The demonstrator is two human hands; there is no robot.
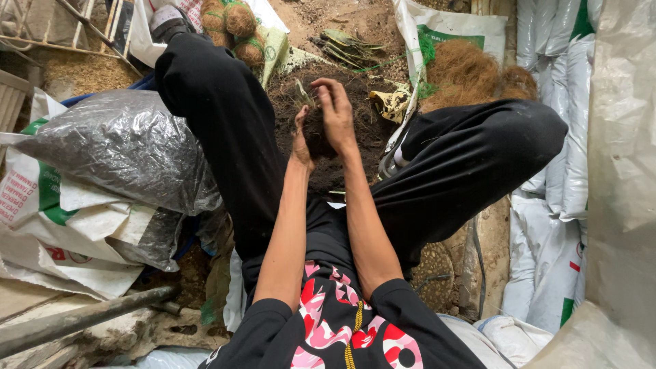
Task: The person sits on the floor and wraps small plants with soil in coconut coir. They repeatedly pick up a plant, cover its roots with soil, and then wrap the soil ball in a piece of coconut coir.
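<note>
I sit with my legs in black trousers spread around a heap of dark soil (355, 123). Both hands meet over the heap. My left hand (301, 137) cups a dark clump of soil and roots (316, 133) from below. My right hand (336, 109) wraps over the top of the same clump. A small green plant cutting (304, 94) sticks out of the clump beside my fingers.
Brown coconut fibre (471, 72) lies at the back right. Netted round balls (236, 27) and a bundle of green cuttings (348, 44) sit behind the soil. A grey plastic bag (123, 143) and white sacks (61, 225) fill the left; stacked white sacks (553, 205) line the right.
</note>
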